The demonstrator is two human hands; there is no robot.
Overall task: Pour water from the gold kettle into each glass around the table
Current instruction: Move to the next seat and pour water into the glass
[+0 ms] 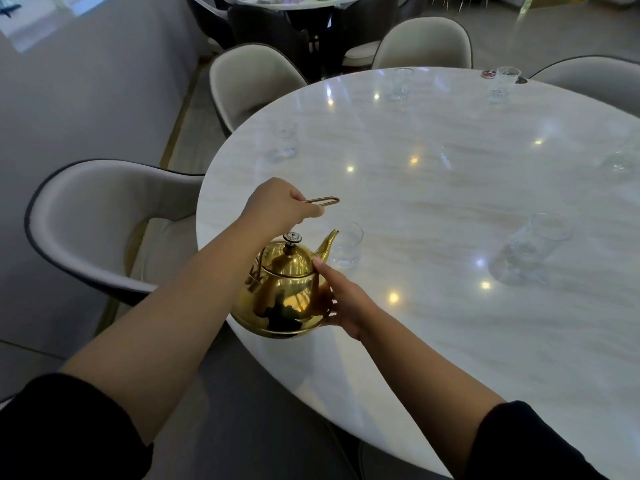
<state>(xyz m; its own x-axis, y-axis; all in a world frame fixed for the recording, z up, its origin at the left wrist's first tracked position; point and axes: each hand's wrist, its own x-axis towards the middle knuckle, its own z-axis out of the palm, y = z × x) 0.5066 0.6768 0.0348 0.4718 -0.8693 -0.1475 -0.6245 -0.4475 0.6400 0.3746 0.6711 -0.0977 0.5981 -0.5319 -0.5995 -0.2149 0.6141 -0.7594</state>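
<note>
Gold kettle (pixel 284 296): left hand (pixel 280 204) grips handle (pixel 325 200), right hand (pixel 348 303) flat against it — glass (pixel 349 249) faint behind spout (pixel 329 242).

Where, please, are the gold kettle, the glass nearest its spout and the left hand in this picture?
gold kettle (pixel 284 301): head view, on its rounded body.
glass nearest its spout (pixel 348 247): head view, on its side wall.
left hand (pixel 280 205): head view, on the back of the hand.
</note>
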